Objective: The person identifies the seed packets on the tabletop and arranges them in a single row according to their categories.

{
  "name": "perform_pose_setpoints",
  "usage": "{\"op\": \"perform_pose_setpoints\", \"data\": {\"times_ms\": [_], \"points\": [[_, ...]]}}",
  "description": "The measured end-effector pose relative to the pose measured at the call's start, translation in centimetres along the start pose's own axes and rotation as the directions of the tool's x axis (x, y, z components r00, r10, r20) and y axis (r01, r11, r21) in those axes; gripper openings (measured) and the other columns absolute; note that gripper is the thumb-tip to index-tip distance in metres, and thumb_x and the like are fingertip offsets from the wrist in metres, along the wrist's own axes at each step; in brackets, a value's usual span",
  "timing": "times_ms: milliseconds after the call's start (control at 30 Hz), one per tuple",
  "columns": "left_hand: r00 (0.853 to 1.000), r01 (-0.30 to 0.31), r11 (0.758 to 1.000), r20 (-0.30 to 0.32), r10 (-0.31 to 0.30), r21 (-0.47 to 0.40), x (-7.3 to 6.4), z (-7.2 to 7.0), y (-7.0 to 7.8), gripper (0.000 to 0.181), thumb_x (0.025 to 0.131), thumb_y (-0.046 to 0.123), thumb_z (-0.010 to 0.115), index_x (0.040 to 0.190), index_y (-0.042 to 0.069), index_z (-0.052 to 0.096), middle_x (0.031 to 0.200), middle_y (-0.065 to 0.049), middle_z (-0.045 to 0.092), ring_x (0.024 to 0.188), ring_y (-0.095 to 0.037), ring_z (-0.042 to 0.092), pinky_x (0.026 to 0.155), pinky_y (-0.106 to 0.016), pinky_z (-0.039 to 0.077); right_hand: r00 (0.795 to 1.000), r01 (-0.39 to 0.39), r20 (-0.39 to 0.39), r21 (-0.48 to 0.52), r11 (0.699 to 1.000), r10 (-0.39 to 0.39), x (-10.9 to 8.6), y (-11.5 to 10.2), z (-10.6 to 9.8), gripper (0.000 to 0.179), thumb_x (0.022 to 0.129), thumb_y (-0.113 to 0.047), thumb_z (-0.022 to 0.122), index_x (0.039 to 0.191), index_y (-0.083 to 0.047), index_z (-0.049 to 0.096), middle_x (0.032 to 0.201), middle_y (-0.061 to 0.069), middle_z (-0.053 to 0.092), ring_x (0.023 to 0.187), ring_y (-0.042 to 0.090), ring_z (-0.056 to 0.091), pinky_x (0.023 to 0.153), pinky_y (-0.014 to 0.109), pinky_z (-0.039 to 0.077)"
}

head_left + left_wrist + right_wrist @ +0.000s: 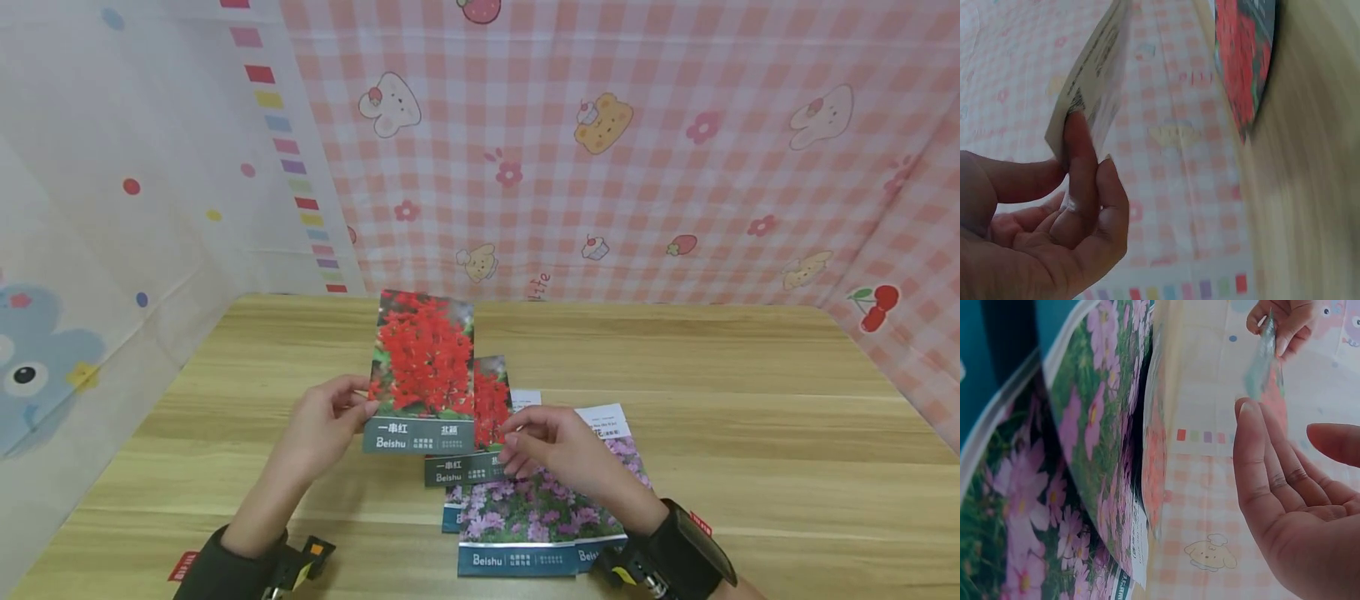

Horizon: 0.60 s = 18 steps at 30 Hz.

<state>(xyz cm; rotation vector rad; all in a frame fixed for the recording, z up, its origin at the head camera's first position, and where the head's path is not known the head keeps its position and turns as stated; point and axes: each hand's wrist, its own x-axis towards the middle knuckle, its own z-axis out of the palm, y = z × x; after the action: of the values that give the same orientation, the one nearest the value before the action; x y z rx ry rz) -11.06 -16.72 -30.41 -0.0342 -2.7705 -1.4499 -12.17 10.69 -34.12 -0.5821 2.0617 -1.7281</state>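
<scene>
A seed packet [423, 358] printed with red flowers is held up off the table, pinched at its lower left edge by my left hand [322, 429]. In the left wrist view its pale printed back [1088, 81] faces the camera, with thumb and fingers on it. My right hand [566, 458] is over the packets on the table, its fingers [1257, 462] loosely extended and the thumb apart, holding nothing. Left of its fingertips lies a second red-flower packet [491, 400], partly hidden by the raised one. Pink-flower packets [517, 517] overlap beneath the right hand and forearm.
The packets lie on a wood-grain table [750, 417]. Behind it hangs a pink checked cloth [637, 192] with cartoon prints, and a white printed cloth [150, 233] covers the left side. Both wrists wear black bands [686, 554] with small devices.
</scene>
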Motion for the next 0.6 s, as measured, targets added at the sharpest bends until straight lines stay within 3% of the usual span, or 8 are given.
{"op": "perform_pose_setpoints", "data": {"times_ms": [300,467,600], "points": [[0.998,0.025,0.996,0.063,-0.031,0.088,0.5,-3.3,-2.4,0.029,0.091,0.001,0.052,0.115,-0.014,0.050,0.088,-0.018,0.062,0.076,-0.023,0.062,0.068,-0.038,0.053,0.999,0.050,0.009,-0.154,0.987,-0.049,0.1,0.1,0.4,0.022,0.091,-0.006,0.053,0.109,0.008,0.057,0.088,0.018,0.064,0.075,0.031,0.063,0.067,0.039,0.053],[0.992,0.053,0.994,0.107,-0.063,0.097,0.7,-5.3,-4.1,0.028,0.091,-0.002,0.049,0.114,-0.018,0.047,0.094,-0.023,0.061,0.078,-0.024,0.063,0.068,-0.038,0.054,0.996,0.093,0.024,-0.257,0.962,-0.090,0.0,0.0,0.8,0.023,0.090,-0.010,0.057,0.108,0.005,0.059,0.086,0.013,0.065,0.074,0.026,0.064,0.062,0.033,0.053],[0.988,0.075,0.986,0.120,-0.094,0.151,0.8,-6.6,-5.1,0.028,0.091,-0.001,0.049,0.113,-0.019,0.047,0.087,-0.018,0.062,0.074,-0.020,0.061,0.067,-0.037,0.054,0.991,0.134,0.048,-0.334,0.933,-0.125,0.0,0.0,1.2,0.023,0.089,-0.012,0.059,0.106,0.004,0.061,0.087,0.010,0.064,0.076,0.019,0.063,0.064,0.025,0.051]]}}
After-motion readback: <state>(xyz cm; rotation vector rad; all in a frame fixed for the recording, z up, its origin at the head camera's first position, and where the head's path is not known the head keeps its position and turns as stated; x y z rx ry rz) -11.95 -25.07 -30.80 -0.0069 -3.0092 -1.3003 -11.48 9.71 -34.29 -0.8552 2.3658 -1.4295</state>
